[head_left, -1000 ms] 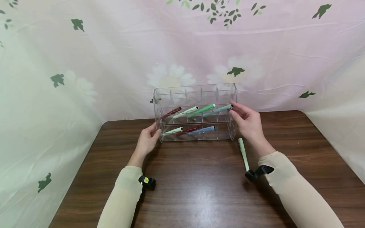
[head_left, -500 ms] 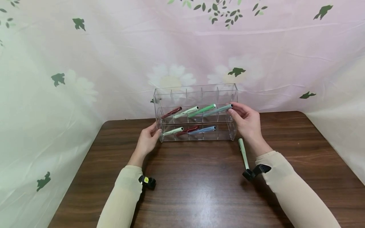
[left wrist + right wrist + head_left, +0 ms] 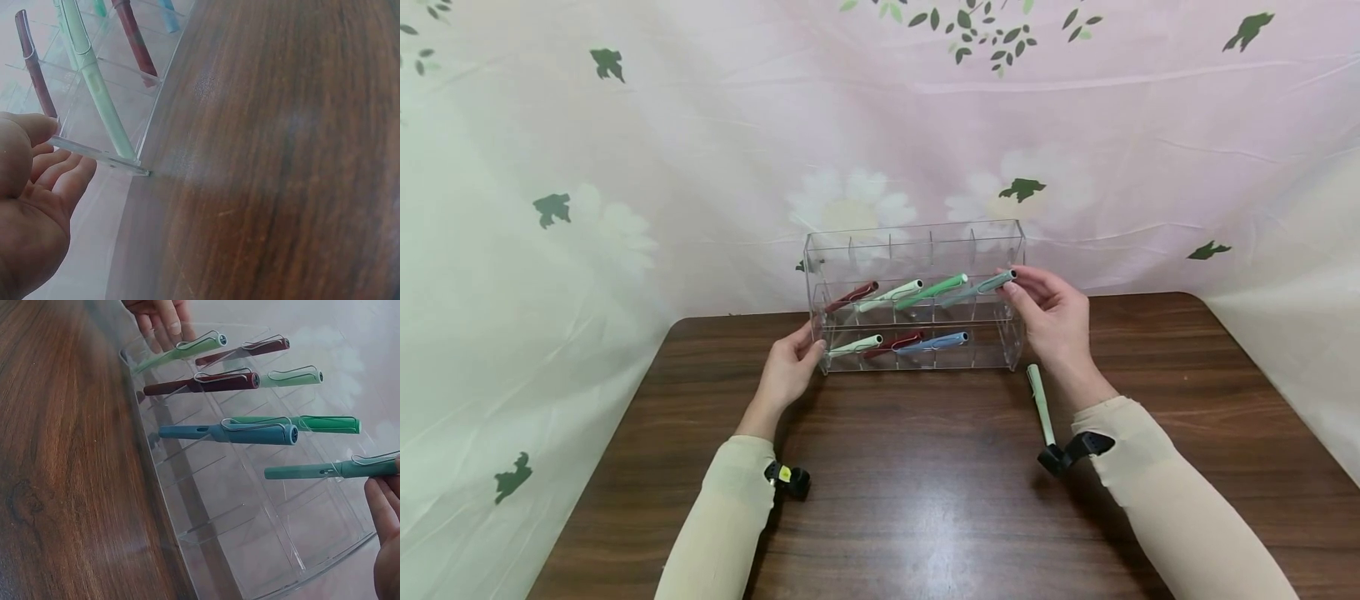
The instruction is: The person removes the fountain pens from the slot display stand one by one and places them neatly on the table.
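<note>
A clear acrylic pen rack (image 3: 917, 242) with stepped, divided tiers stands at the back of the table. My left hand (image 3: 786, 371) holds its left side panel, thumb on one side and fingers on the other. My right hand (image 3: 1056, 325) pinches a teal fountain pen (image 3: 300, 470) by its capped end. This pen slants over the upper row, to the right of a green pen (image 3: 331, 424). Further left in that row lie a pale green pen (image 3: 889, 296) and a dark red pen (image 3: 852, 297). The lower row bears pale green (image 3: 854, 346), dark red (image 3: 206, 383) and blue (image 3: 932, 342) pens.
A pale green pen (image 3: 1041, 404) lies on the wooden table (image 3: 910, 467) beside the right wrist, partly behind the wrist camera (image 3: 1055, 459). A flowered cloth backdrop (image 3: 722, 167) rises directly behind the rack and along both sides.
The teal pen has shifted slightly right and up in my right hand, its lower end moving along the upper row. My left hand and the rack have stayed in place.
</note>
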Available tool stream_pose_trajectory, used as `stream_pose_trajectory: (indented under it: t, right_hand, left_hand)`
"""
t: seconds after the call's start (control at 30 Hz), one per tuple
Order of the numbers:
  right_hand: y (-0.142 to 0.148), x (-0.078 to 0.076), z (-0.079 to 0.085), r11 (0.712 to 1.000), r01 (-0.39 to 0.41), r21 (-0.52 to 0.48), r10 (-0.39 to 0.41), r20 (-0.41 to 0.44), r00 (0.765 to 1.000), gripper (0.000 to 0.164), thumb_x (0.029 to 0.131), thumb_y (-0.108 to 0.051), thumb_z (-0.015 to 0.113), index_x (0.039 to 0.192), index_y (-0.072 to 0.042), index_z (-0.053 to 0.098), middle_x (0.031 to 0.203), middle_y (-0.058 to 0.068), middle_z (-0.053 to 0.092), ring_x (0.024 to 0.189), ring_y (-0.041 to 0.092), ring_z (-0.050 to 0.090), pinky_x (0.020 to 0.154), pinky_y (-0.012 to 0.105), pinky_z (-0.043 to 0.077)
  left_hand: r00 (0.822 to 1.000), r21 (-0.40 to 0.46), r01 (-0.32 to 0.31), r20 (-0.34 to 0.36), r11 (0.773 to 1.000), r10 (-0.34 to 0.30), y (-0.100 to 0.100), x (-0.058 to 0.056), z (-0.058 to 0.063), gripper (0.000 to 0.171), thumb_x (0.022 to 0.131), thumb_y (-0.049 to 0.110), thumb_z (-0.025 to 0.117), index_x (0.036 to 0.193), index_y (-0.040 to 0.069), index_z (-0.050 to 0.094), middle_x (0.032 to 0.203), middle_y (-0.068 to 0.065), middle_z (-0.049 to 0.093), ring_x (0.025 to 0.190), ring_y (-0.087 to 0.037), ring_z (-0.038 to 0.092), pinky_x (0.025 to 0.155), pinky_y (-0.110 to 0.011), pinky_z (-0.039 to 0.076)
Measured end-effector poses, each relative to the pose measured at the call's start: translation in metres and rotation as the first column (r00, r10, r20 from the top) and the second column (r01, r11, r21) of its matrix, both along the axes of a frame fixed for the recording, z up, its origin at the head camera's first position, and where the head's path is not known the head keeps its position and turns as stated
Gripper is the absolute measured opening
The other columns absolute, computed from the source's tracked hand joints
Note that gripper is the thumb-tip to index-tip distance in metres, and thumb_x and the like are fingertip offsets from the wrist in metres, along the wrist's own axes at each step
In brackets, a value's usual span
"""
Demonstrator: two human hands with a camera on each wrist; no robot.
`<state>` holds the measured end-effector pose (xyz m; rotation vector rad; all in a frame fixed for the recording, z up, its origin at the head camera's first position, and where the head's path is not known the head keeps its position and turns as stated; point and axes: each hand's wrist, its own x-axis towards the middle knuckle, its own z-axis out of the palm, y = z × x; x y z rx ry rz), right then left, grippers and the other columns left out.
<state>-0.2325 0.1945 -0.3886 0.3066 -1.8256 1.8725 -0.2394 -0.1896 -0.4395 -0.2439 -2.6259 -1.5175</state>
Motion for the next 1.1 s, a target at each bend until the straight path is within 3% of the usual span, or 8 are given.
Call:
stream_pose_trajectory:
  t: [0.13, 0.3, 0.53, 0.7, 0.9, 1.1]
  right_hand:
    - [0.000, 0.001, 0.003, 1.000, 0.002, -0.025, -0.003, -0.020, 1.000, 0.030, 0.099, 0.006, 0.073, 0.126, 0.019, 0.068, 0.107, -0.010, 0.084, 0.090, 0.004, 0.080, 0.083, 0.018, 0.063]
    - [-0.001, 0.004, 0.009, 0.998, 0.002, -0.057, -0.004, -0.039, 0.999, 0.030, 0.099, 0.007, 0.072, 0.125, 0.021, 0.067, 0.105, -0.010, 0.084, 0.090, 0.004, 0.080, 0.084, 0.022, 0.064]
    - [0.001, 0.007, 0.015, 0.998, 0.021, -0.058, -0.025, -0.068, 0.997, 0.023, 0.098, 0.005, 0.074, 0.120, 0.009, 0.076, 0.104, -0.007, 0.084, 0.091, 0.006, 0.081, 0.084, 0.020, 0.064]
    - [0.003, 0.009, 0.019, 0.999, 0.039, -0.031, -0.041, -0.092, 0.995, 0.027, 0.098, 0.006, 0.074, 0.122, 0.018, 0.071, 0.104, -0.009, 0.084, 0.092, 0.005, 0.081, 0.085, 0.020, 0.064]
    - [0.005, 0.011, 0.026, 0.998, 0.069, -0.010, -0.070, -0.123, 0.990, 0.023, 0.097, 0.006, 0.075, 0.120, 0.011, 0.076, 0.103, -0.010, 0.084, 0.094, 0.005, 0.081, 0.086, 0.021, 0.064]
    - [0.006, 0.015, 0.034, 0.997, 0.041, -0.070, -0.052, -0.165, 0.985, 0.028, 0.096, 0.009, 0.074, 0.120, 0.023, 0.069, 0.103, -0.004, 0.085, 0.093, 0.008, 0.082, 0.089, 0.023, 0.064]
  left_hand:
    - [1.000, 0.010, 0.006, -0.006, 1.000, -0.006, 0.000, 0.001, 0.001, 0.051, 0.109, 0.008, 0.061, 0.158, -0.001, 0.051, 0.144, -0.026, 0.067, 0.125, -0.034, 0.071, 0.095, -0.026, 0.059]
    - [1.000, 0.008, 0.005, -0.008, 1.000, -0.005, 0.000, 0.000, 0.001, 0.051, 0.109, 0.009, 0.061, 0.158, -0.001, 0.051, 0.144, -0.026, 0.067, 0.124, -0.034, 0.071, 0.096, -0.029, 0.060]
    - [1.000, 0.000, 0.001, -0.010, 1.000, -0.001, 0.001, -0.001, 0.001, 0.050, 0.109, 0.010, 0.061, 0.158, -0.001, 0.052, 0.144, -0.025, 0.067, 0.125, -0.032, 0.071, 0.097, -0.032, 0.061]
    - [1.000, 0.009, 0.000, -0.005, 1.000, 0.000, 0.001, 0.000, 0.001, 0.050, 0.109, 0.010, 0.062, 0.158, 0.001, 0.052, 0.144, -0.024, 0.068, 0.124, -0.033, 0.071, 0.095, -0.027, 0.059]
    - [1.000, 0.003, 0.003, 0.001, 1.000, -0.003, 0.000, 0.000, 0.001, 0.051, 0.109, 0.011, 0.062, 0.158, 0.001, 0.051, 0.145, -0.024, 0.067, 0.125, -0.033, 0.071, 0.097, -0.034, 0.061]
    - [1.000, 0.009, 0.001, 0.008, 1.000, -0.001, 0.000, 0.001, 0.001, 0.051, 0.109, 0.010, 0.062, 0.158, 0.001, 0.051, 0.144, -0.025, 0.067, 0.125, -0.033, 0.071, 0.098, -0.036, 0.062]
